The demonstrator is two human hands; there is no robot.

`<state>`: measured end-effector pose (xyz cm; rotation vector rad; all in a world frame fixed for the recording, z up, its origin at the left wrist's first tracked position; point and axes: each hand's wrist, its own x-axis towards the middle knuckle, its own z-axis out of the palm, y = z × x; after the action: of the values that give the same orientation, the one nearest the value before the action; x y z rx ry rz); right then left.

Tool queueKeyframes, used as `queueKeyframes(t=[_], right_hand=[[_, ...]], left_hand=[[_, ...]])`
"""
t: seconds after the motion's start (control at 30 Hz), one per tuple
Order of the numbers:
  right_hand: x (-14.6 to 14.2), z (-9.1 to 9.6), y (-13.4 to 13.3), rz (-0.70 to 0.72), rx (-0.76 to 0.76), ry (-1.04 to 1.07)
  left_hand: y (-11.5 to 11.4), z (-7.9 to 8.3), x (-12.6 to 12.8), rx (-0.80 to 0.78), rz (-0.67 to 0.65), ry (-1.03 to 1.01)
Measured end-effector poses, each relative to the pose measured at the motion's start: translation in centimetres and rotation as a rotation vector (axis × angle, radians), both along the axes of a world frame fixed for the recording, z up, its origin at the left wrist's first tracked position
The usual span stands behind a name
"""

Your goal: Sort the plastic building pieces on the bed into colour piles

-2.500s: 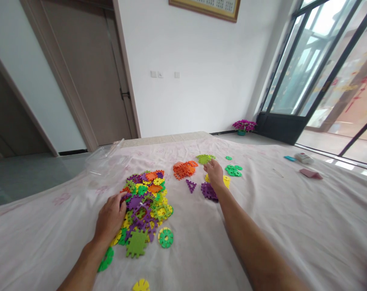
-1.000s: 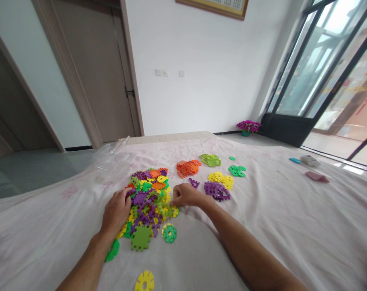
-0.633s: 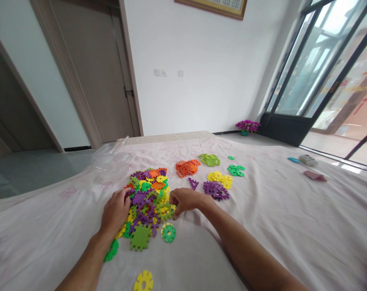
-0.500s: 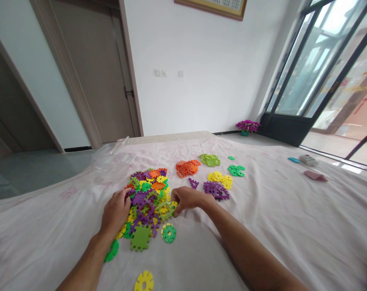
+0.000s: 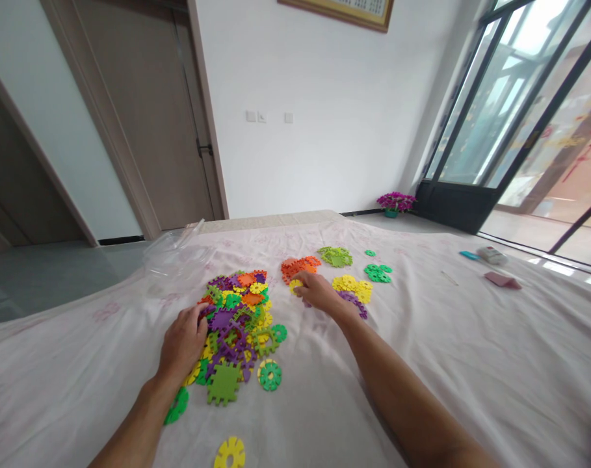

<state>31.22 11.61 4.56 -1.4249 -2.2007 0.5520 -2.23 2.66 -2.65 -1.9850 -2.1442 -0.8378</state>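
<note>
A mixed heap of plastic interlocking pieces (image 5: 236, 318) in purple, yellow, green and orange lies on a pale sheet (image 5: 446, 351). My left hand (image 5: 182, 346) rests on the heap's left edge, fingers curled against the pieces. My right hand (image 5: 315, 290) reaches past the heap and pinches a small yellow piece (image 5: 295, 285) beside the orange group (image 5: 299, 266). Sorted groups lie beyond it: light green (image 5: 336, 256), yellow (image 5: 350, 285), dark green (image 5: 377, 273) and purple (image 5: 354, 301), the purple one partly hidden by my wrist.
Loose pieces lie near me: a green square (image 5: 223, 383), a green wheel (image 5: 269, 375) and a yellow wheel (image 5: 229, 452). A clear plastic bag (image 5: 175, 250) sits at the far left of the sheet. Small items (image 5: 490, 255) lie far right. A door and glass doors stand behind.
My right hand has left the heap's right edge and moved away from me toward the sorted groups, carrying a yellow piece. My left hand has stayed on the heap.
</note>
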Motion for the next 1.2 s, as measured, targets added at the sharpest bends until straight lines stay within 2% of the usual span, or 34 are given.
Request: queueKeyframes(t=[0.1, 0.2, 0.37, 0.5, 0.57, 0.67, 0.77, 0.87, 0.97, 1.03, 1.2], right_hand=[[1.8, 0.7, 0.7, -0.182, 0.116, -0.079], [3.8, 1.2, 1.1, -0.298, 0.108, -0.158], [6.3, 1.9, 1.1, -0.407, 0.056, -0.294], [6.3, 2.3, 1.1, -0.459, 0.125, -0.243], [5.6, 2.3, 1.2, -0.395, 0.146, -0.176], [4.0, 2.1, 1.0, -0.169, 0.128, -0.088], [2.2, 1.2, 0.5, 0.089, 0.047, -0.047], [0.5, -0.1, -0.1, 0.246, -0.043, -0.063], [-0.8, -1.2, -0.6, 0.324, -0.08, -0.112], [-1.5, -1.6, -0.9, 0.321, -0.072, -0.15], [-2.6, -1.6, -1.8, 0.331, -0.06, -0.15]], left_hand=[[0.0, 0.1, 0.1, -0.011, 0.002, 0.005], [0.0, 0.1, 0.2, -0.01, 0.008, 0.005], [0.0, 0.1, 0.1, 0.002, 0.011, 0.01], [0.0, 0.0, 0.1, -0.003, 0.004, 0.008], [0.0, 0.1, 0.1, -0.008, 0.007, 0.004], [-0.1, 0.2, 0.2, -0.008, 0.006, 0.005], [-0.1, 0.3, 0.2, -0.005, 0.003, 0.012], [-0.1, 0.2, 0.1, -0.004, 0.003, 0.011], [0.0, 0.0, 0.1, 0.008, -0.002, 0.012], [0.0, 0.0, 0.0, 0.008, -0.003, 0.017], [0.0, 0.0, 0.0, -0.005, -0.005, 0.015]])
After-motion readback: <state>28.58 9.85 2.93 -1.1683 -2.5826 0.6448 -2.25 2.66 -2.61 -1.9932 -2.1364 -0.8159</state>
